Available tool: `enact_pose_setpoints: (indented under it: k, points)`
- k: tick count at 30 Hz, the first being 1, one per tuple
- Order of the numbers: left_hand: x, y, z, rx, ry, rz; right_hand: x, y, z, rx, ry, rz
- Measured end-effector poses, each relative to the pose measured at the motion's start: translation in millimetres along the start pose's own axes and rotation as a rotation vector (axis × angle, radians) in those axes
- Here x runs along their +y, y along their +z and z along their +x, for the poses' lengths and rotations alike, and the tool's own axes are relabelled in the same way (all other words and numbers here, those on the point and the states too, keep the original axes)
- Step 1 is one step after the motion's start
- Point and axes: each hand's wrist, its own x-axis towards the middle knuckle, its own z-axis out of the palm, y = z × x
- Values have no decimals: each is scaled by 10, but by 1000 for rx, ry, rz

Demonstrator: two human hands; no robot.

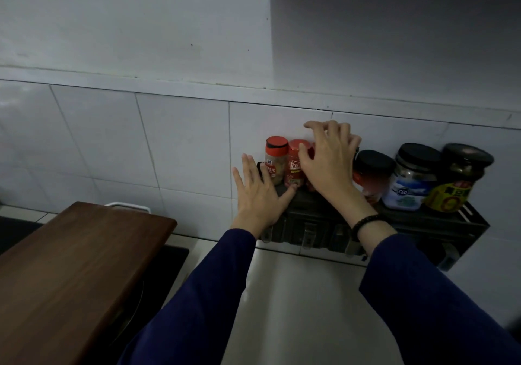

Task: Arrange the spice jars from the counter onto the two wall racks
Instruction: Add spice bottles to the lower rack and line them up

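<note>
Right hand (327,164) arches half-curled over an upright red jar (297,164), seemingly touching; left hand (259,192), splayed and empty, braces the rack (310,212).

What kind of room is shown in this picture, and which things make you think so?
Most likely a home kitchen. A black wall rack on a white tiled wall holds spice jars, such as a garlic powder jar, above a pale counter. A wooden cutting board lies at the left.

Both hands (259,192) (327,161) touch jars (296,164) on rack (310,215).
</note>
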Motion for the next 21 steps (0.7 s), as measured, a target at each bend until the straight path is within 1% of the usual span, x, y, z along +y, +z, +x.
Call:
enact_pose_setpoints:
  k: [2, 5, 7, 9, 11, 15, 19, 21]
  points:
    - [-5, 3, -8, 3, 2, 6, 105, -41, -48, -8, 17, -14]
    - [-11, 0, -22, 9, 10, 17, 251, -85, -71, -103, -8, -22]
    - [-8, -9, -27, 12, 12, 21, 317, -100, -69, -209, -80, -29]
    - [-5, -16, -27, 16, 10, 24, 335, -93, -60, -314, -178, -89]
    - [-5, -19, -28, 14, 9, 24, 320, -63, -44, -374, -250, -158]
    - [-12, -22, -29, 14, 12, 21, 276, 49, -75, -355, -303, -277]
    - [-12, -13, -31, 26, 11, 17, 258, 156, -165, -266, -264, -305]
    - [-12, -14, -31, 27, 11, 8, 246, 165, -173, -254, -262, -307]
